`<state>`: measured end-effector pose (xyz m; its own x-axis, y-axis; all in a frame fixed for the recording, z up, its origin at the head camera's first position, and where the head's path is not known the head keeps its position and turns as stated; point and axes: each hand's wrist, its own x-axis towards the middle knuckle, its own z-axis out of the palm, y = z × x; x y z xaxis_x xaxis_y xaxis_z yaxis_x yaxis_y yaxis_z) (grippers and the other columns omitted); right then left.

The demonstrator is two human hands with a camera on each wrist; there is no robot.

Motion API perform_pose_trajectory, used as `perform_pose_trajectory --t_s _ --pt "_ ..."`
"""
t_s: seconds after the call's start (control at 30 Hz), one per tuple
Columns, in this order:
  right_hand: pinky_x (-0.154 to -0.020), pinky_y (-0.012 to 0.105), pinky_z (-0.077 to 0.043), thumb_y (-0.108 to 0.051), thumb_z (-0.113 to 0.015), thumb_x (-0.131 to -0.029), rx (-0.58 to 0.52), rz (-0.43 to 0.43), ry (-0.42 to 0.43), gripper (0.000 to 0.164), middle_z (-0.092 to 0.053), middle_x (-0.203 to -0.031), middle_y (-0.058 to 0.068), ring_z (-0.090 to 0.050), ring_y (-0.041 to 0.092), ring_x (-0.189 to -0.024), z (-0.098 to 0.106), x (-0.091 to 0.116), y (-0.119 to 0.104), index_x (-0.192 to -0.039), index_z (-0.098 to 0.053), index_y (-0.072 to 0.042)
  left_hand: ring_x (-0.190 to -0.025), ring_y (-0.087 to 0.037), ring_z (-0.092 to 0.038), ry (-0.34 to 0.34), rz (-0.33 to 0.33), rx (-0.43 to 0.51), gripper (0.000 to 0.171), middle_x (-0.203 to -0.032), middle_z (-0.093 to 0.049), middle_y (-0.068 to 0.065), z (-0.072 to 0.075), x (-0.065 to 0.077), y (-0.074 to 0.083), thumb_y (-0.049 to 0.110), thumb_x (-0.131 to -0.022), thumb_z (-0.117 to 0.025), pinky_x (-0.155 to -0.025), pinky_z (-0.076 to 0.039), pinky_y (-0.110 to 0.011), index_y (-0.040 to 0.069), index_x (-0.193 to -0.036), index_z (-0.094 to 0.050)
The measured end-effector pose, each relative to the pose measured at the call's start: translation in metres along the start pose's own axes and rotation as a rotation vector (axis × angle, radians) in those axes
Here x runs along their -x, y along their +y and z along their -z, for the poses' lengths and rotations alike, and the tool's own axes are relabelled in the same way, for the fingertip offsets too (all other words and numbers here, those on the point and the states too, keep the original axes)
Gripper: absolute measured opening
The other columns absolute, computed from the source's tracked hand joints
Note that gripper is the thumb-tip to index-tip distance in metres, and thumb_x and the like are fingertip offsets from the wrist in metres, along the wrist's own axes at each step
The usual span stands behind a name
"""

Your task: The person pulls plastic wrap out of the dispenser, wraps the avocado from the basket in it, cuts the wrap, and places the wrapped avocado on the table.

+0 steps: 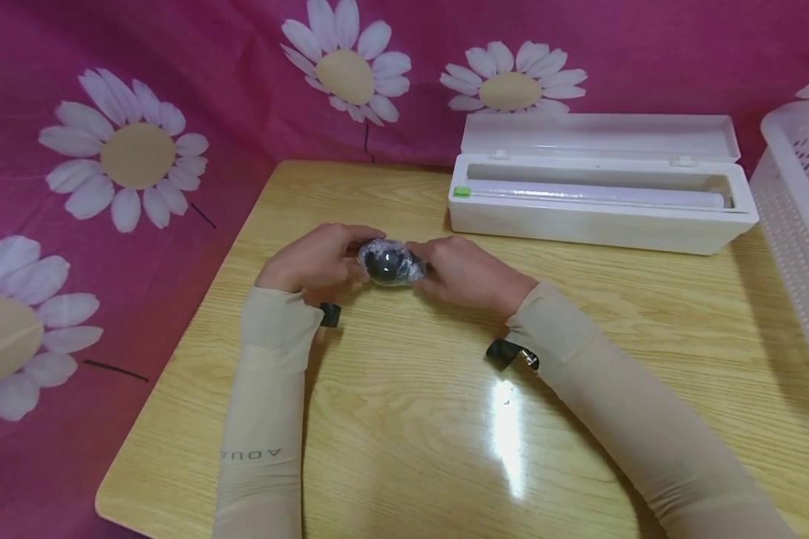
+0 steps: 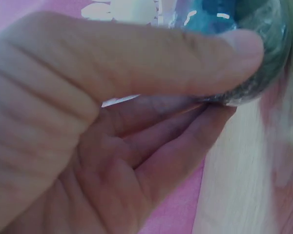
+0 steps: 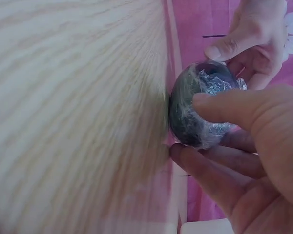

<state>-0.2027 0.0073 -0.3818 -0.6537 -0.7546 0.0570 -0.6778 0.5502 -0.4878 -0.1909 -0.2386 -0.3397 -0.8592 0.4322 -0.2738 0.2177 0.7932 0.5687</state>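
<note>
A dark, rounded object wrapped in crinkled clear cling film [image 1: 387, 263] is between the two hands, over the wooden table. What lies inside the film cannot be told. The left hand [image 1: 317, 257] grips its left side, and in the left wrist view the thumb [image 2: 185, 61] lies across it with the fingers underneath. From the other side the right hand [image 1: 475, 273] holds it. In the right wrist view that thumb [image 3: 229, 106] presses on the bunched film [image 3: 205, 129], while the fingers curl below.
At the back right stands a white box [image 1: 600, 224] with its lid raised, a roll of cling film [image 1: 593, 193] inside and a green slider [image 1: 461, 192] at its left end. A white perforated basket [image 1: 789, 202] is at the right. Flowered pink cloth [image 1: 236, 90] hangs behind the table [image 1: 404, 419].
</note>
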Motion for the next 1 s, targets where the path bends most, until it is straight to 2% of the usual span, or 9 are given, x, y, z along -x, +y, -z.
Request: perform_pose_trajectory --t_s 0.13,0.27,0.4,0.5,0.67,0.87,1.0 --pt "-0.083 0.035 -0.055 -0.021 -0.070 -0.097 0.003 -0.033 0.005 0.062 -0.074 -0.124 0.017 -0.062 0.019 -0.089 0.005 0.008 0.002 -0.150 -0.049 0.005 -0.131 -0.028 -0.063 -0.047 0.032 0.030 0.072 -0.156 -0.052 -0.012 0.000 0.000 0.004 0.004 -0.093 -0.073 -0.106 -0.054 -0.044 0.013 -0.158 -0.043" --pt "-0.089 0.037 -0.057 -0.024 -0.069 -0.098 0.012 -0.065 0.008 0.062 -0.073 -0.129 0.017 -0.065 0.018 -0.091 0.011 0.020 0.004 -0.149 -0.049 0.005 -0.130 -0.027 -0.064 -0.086 0.069 0.047 0.082 -0.166 -0.038 -0.010 0.000 0.000 0.008 0.005 -0.093 -0.073 -0.103 -0.054 -0.042 0.019 -0.163 -0.033" --pt "-0.084 0.036 -0.055 -0.023 -0.067 -0.100 0.038 -0.073 0.003 0.059 -0.069 -0.135 0.019 -0.059 0.016 -0.075 0.018 0.034 0.005 -0.148 -0.050 0.006 -0.131 -0.027 -0.062 -0.100 0.078 0.049 0.086 -0.167 -0.037 -0.010 0.000 -0.001 0.012 0.009 -0.091 -0.078 -0.104 -0.054 -0.043 0.020 -0.163 -0.033" --pt "-0.086 0.036 -0.056 -0.024 -0.068 -0.099 0.062 -0.073 0.001 0.061 -0.067 -0.138 0.021 -0.061 0.015 -0.074 0.023 0.044 0.004 -0.148 -0.049 0.007 -0.138 -0.029 -0.056 -0.100 0.092 0.053 0.088 -0.167 -0.037 -0.010 0.000 0.000 0.014 0.013 -0.090 -0.080 -0.107 -0.052 -0.044 0.021 -0.163 -0.033" --pt "-0.097 0.043 -0.058 -0.026 -0.070 -0.099 0.104 -0.063 0.027 0.062 -0.066 -0.140 0.023 -0.073 0.025 -0.102 0.033 0.059 -0.001 -0.148 -0.050 0.007 -0.144 -0.032 -0.051 -0.097 0.104 0.046 0.088 -0.166 -0.040 -0.010 0.001 0.001 0.014 0.015 -0.089 -0.081 -0.115 -0.048 -0.049 0.021 -0.162 -0.033" --pt "-0.105 0.047 -0.055 -0.030 -0.067 -0.101 0.142 -0.055 0.064 0.059 -0.064 -0.142 0.023 -0.069 0.032 -0.123 0.047 0.079 -0.004 -0.146 -0.053 0.006 -0.146 -0.034 -0.049 -0.094 0.098 0.019 0.087 -0.164 -0.042 -0.013 0.002 0.005 0.013 0.017 -0.090 -0.081 -0.118 -0.044 -0.051 0.019 -0.163 -0.033" --pt "-0.109 0.050 -0.052 -0.030 -0.068 -0.101 0.165 -0.064 0.067 0.059 -0.064 -0.141 0.023 -0.066 0.035 -0.129 0.055 0.093 -0.005 -0.146 -0.053 0.005 -0.149 -0.035 -0.045 -0.093 0.085 0.002 0.086 -0.163 -0.043 -0.015 0.001 0.007 0.014 0.019 -0.091 -0.080 -0.119 -0.043 -0.052 0.018 -0.163 -0.033"
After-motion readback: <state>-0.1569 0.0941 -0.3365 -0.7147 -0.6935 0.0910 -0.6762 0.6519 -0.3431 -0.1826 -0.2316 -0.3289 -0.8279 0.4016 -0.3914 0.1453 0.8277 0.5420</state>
